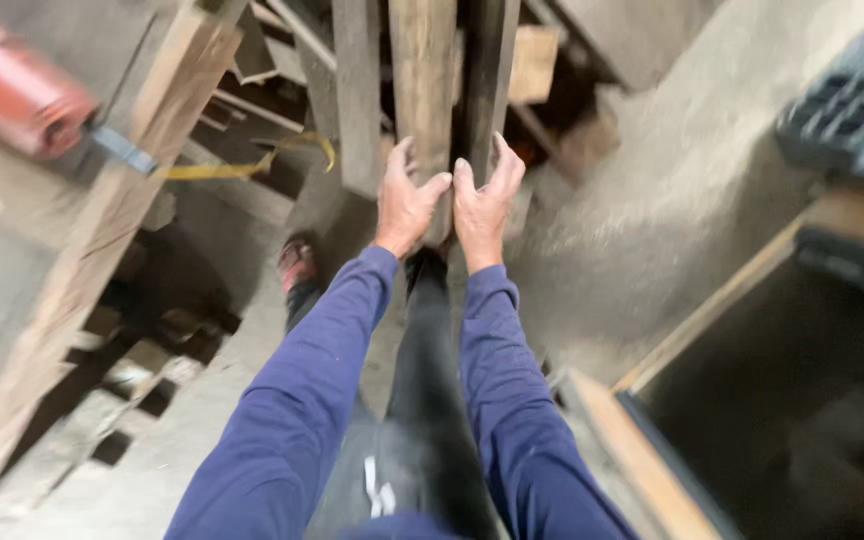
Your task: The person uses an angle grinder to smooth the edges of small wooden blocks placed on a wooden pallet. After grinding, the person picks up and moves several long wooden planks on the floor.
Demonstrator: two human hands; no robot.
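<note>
Both my arms, in blue sleeves, reach forward side by side. My left hand (404, 203) and my right hand (484, 200) clasp the near end of a long weathered wooden plank (422, 80) that runs away from me among other timbers. The fingers of both hands curl around its edges, thumbs nearly touching in the middle. My leg in dark trousers and a reddish shoe (296, 262) stand on the concrete floor below.
More planks (357, 90) lie beside the held one. A long wooden beam (102, 230) slants at the left, with a red machine (14, 92) and a yellow strap (252, 165) near it. A wood-framed dark opening (772, 400) sits at the right, with wood scraps around.
</note>
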